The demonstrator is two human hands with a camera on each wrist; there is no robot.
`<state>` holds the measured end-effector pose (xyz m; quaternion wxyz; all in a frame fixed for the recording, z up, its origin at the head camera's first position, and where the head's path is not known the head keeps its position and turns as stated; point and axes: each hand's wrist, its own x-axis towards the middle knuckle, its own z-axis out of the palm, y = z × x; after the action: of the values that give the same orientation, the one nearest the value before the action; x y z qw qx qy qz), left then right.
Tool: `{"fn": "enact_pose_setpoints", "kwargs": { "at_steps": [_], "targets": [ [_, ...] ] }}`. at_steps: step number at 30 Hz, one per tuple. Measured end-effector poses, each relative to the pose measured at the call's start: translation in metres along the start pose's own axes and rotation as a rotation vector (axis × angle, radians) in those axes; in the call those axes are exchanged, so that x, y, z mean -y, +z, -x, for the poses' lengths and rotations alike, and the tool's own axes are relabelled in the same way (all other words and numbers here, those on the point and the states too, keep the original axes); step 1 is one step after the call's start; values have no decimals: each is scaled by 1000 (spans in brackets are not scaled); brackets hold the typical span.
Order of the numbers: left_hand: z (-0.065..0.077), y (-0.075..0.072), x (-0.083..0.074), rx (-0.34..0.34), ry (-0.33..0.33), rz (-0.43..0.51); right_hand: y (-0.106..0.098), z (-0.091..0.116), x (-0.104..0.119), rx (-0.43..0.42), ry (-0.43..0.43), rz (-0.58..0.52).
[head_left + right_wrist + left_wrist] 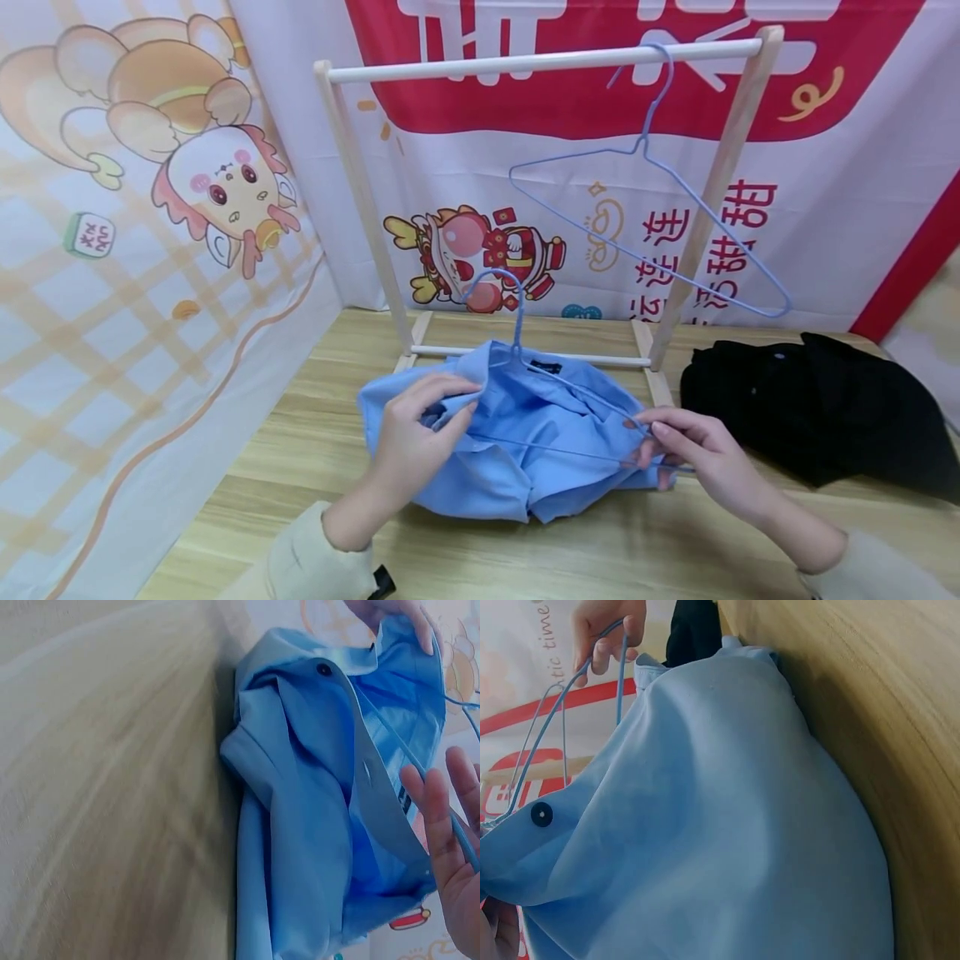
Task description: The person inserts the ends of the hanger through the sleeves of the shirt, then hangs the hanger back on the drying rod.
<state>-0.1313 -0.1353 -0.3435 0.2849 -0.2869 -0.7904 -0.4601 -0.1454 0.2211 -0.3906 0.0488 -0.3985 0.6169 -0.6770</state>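
A light blue shirt [540, 433] lies bunched on the table with its neck opening facing up. My left hand [420, 425] pinches the shirt's edge near the collar, thumb and fingers on either side of the cloth. A blue wire hanger [519, 312] stands with its hook up at the neck, one end reaching down inside the shirt. Its other end is outside, where my right hand [697, 454] holds the wire between thumb and fingers. A dark button [542, 814] shows on the shirt's edge in the left wrist view. Cloth hides the hanger's left end.
Behind the shirt stands a wooden rack [367, 192] with a white top rail [487, 65]. Another blue hanger [637, 152] hangs from that rail. Black folded cloth [817, 408] lies at the right of the table [277, 475]. Printed fabric [135, 333] closes off the left side.
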Motion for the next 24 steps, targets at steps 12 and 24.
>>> {"fn": "enact_pose_setpoints", "kwargs": {
  "at_steps": [12,24],
  "targets": [
    [3,11,-8,56,-2,65,14,-1,-6,-45,-28,-32],
    [-3,16,-19,44,32,146,42,0,-6,-173,-105,33]
  ]
}}
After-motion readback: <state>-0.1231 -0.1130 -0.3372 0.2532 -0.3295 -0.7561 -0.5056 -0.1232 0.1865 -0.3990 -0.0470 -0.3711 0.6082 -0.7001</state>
